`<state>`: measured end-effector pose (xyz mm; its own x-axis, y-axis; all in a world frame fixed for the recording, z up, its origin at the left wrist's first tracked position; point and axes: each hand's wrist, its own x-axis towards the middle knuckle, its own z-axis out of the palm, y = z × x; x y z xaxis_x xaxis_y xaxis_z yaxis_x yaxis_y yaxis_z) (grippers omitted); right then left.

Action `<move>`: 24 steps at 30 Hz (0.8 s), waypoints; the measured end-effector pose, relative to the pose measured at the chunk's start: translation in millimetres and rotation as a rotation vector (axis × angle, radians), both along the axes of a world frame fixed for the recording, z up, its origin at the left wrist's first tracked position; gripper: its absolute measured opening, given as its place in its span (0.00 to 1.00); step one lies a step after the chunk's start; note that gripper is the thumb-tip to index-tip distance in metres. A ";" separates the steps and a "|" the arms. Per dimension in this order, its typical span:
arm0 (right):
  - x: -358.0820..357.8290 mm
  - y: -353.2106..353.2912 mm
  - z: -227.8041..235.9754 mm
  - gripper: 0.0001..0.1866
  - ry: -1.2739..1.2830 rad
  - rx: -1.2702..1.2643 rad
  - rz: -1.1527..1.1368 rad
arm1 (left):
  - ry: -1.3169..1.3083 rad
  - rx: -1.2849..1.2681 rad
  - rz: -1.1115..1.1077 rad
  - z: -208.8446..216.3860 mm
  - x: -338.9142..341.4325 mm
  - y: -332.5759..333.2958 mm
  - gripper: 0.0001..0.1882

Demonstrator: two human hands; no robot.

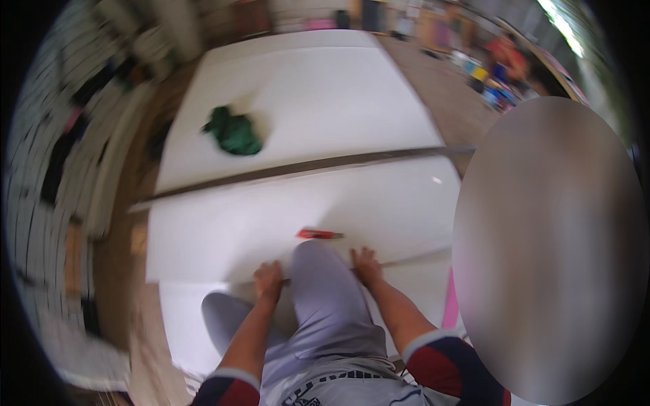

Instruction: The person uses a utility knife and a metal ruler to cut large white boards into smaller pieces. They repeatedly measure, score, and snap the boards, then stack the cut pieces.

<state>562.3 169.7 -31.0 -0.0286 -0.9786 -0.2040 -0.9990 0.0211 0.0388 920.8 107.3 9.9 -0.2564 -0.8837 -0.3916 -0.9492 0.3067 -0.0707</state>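
I am kneeling on a white sheet (305,203) whose near edge crosses under my hands. My left hand (269,279) lies at that edge to the left of my raised knee, fingers forward on the sheet and slightly blurred. On the other side of the knee, my right hand (367,265) rests on the same edge with its fingers apart. Just ahead of the knee is a red utility knife (318,234), touched by neither hand. A long, narrow dark bar (305,166) lies across the white surface farther off. Beyond it sits a crumpled green cloth (233,132).
A pink strip (451,298) shows by the right edge of the sheets. A grey blurred oval hides much of the right side. At the far right, a person in red (508,57) is near assorted items. A pale slatted wall (47,169) runs along the left.
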 end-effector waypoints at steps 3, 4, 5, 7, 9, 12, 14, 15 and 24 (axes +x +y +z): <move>4.3 18.7 -3.2 0.30 0.064 -0.084 0.081 | -0.021 -0.124 -0.024 12.5 8.9 12.9 0.32; 1.4 26.4 -8.8 0.33 0.154 -0.118 0.117 | -0.039 -0.150 -0.008 2.3 12.1 15.2 0.33; 2.4 38.1 -7.2 0.33 0.163 -0.123 0.168 | -0.061 -0.164 -0.009 -5.3 21.1 22.9 0.35; -8.1 52.6 -0.7 0.33 0.268 -0.139 0.203 | -0.111 -0.077 0.034 -2.4 26.1 30.4 0.36; -20.7 64.9 -3.8 0.35 0.356 -0.081 0.105 | -0.100 -0.015 0.087 -6.9 33.4 46.3 0.37; -26.4 56.9 7.6 0.34 0.276 0.092 -0.031 | -0.068 -0.010 0.204 -18.0 42.2 47.0 0.36; -34.9 46.0 17.8 0.33 0.104 0.186 -0.151 | -0.033 -0.061 0.189 -21.5 35.3 41.0 0.35; -41.7 44.5 19.5 0.32 0.071 0.206 -0.209 | -0.035 -0.140 0.160 -27.6 30.1 39.2 0.34; -26.1 68.5 19.4 0.36 0.081 0.027 -0.165 | -0.203 0.040 -0.023 -2.9 36.4 38.7 0.39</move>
